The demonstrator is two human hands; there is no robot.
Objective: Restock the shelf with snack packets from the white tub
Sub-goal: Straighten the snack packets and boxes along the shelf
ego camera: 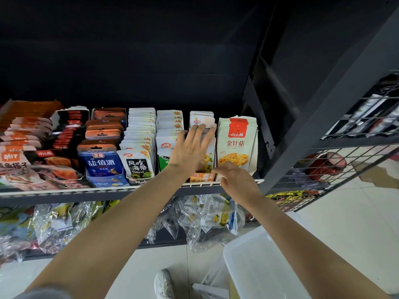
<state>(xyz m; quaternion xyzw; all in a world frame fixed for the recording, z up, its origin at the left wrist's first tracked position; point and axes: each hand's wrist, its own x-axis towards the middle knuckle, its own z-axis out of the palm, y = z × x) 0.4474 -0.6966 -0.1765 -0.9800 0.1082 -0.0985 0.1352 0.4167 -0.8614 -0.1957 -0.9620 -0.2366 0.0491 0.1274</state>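
Head view: the left hand (190,147) lies flat, fingers straight and spread, pressing the row of snack packets (204,162) on the shelf (108,194). Just below and right of it, the right hand (235,180), fingers curled, grips that row's front edge, with the white tub (259,260) well below both.

Both forearms are bare from the lower edge of the view up to the wrists, with no watch, bracelet or glove on either. The left hand (190,151) is bare and carries no ring that can be seen; its nails look short and unpainted. The right hand (236,178) is likewise bare, ringless as far as the view shows. At the bottom left corner a strip of grey fabric sleeve (41,293) covers the left upper arm. Low in the middle, a white lace-up sports shoe (163,283) with pale grey panels is worn on one foot.
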